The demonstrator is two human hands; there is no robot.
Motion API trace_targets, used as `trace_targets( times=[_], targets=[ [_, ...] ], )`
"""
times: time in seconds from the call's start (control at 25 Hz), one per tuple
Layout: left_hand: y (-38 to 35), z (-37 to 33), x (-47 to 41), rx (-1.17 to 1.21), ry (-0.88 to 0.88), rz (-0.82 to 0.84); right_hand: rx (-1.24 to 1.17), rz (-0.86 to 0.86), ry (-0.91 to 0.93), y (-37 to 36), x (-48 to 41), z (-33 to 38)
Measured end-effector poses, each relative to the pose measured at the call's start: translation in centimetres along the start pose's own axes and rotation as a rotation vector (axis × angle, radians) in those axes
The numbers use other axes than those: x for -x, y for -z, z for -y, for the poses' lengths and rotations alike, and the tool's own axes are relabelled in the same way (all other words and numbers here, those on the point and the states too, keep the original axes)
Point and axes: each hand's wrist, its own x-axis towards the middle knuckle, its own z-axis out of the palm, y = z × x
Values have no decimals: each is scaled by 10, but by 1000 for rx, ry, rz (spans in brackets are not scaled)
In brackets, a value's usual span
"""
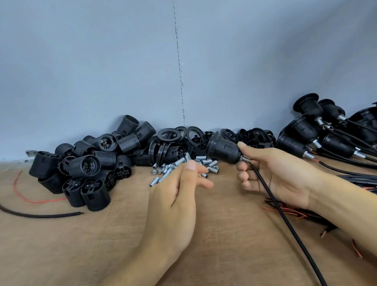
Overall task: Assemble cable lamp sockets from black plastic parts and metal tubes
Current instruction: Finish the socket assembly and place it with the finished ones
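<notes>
Assembly of one socket (222,149) appears complete: right hand (279,173) pinches its metal tube (245,158); left hand (175,193) slack, empty. Next, likely: set aside on finished pile (326,133).

The ribbed socket shells (84,167) and flat rings (169,134) are black. The loose metal tubes (181,164) are shiny silver. The socket (222,149) gripped by the right hand (274,174) is black, its cable (288,223) black too. Stray wires (289,212) are red. The table (53,258) is brown wood grain; the wall (74,62) pale blue-grey.

A cabled socket (222,148) in right hand (278,175), left hand (178,200) loose near tubes (166,169)
</notes>
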Motion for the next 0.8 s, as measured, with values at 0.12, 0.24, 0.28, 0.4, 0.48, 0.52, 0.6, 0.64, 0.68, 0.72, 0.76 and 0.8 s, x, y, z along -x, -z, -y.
trace_targets(
  times=[0.12, 0.24, 0.28, 0.4, 0.48, 0.52, 0.6, 0.64, 0.68, 0.72, 0.76, 0.8],
  targets=[
    [1, -1, -3, 11, 6, -53, -11, 42, -33, 0, 1, 1],
    [2, -4, -2, -13, -69, -9, 67, 117, -63, -2, 4, -2],
    [2, -4, -1, -10, -84, 31, 101, 140, -67, -3, 5, -3],
    [2, -7, 2, -18, -80, 87, 148, 103, -66, -6, 6, -6],
    [4, -7, 2, -76, -113, -8, 100, 27, -66, -5, 5, -6],
    [5, -8, 2, -103, -138, -48, 65, -3, -68, -4, 5, -4],
    [5, -8, 2, -115, -158, -76, 20, -34, -70, -3, 3, -1],
    [5, -6, 2, -116, -153, -72, 14, -40, -73, -3, 3, 0],
    [4, -5, 2, -121, -144, -65, 14, -44, -77, -3, 2, 0],
    [3, -3, 1, -131, -131, -56, 17, -46, -82, -3, 1, -1],
    [3, -1, 0, -143, -116, -45, 22, -47, -83, -2, 0, -1],
    [2, 0, -1, -153, -100, -31, 27, -48, -80, -2, 0, -1]
  ],
)
